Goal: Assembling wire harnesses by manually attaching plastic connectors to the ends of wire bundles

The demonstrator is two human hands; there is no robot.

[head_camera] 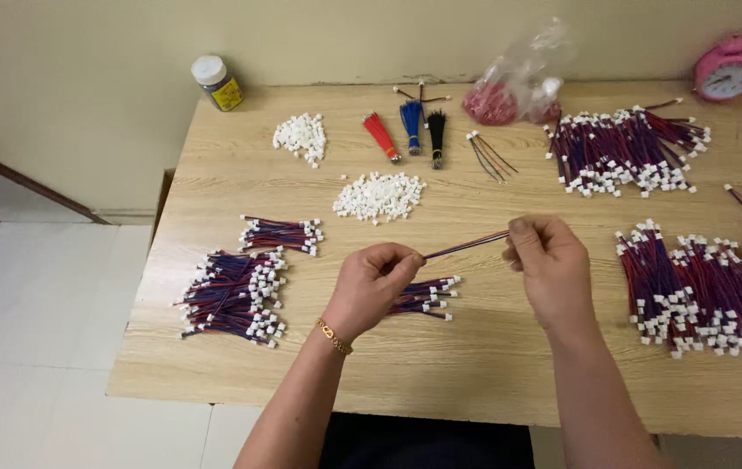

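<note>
A thin bundle of red, blue and dark wires (466, 244) was stretched level above the middle of the desk (440, 365), each end pinched in a grip: the left hand (371, 282) had its fingers clenched on the near end, and the right hand (549, 260) grasped the far end between thumb and fingertips. Just under the left hand lay a small bunch of wire leads with white plugs (427, 295). To the left sat two heaps of the same leads, a large one (232, 295) and a smaller one (280, 234) behind it. To the right a broad heap (701, 291) lay near the edge, with another (623, 152) farther back. Two loose piles of small white connectors (379, 195) (301, 136) lay behind the hands. Beyond them were a red (381, 136), a blue (412, 126) and a black wire tassel (436, 136). At the back, a crumpled clear plastic bag (518, 82) held something reddish. At the back-left corner stood a small jar (217, 82) with a white lid and a yellow label; its contents could not be made out. A pink alarm clock (729, 69) stood at the back-right corner.
</note>
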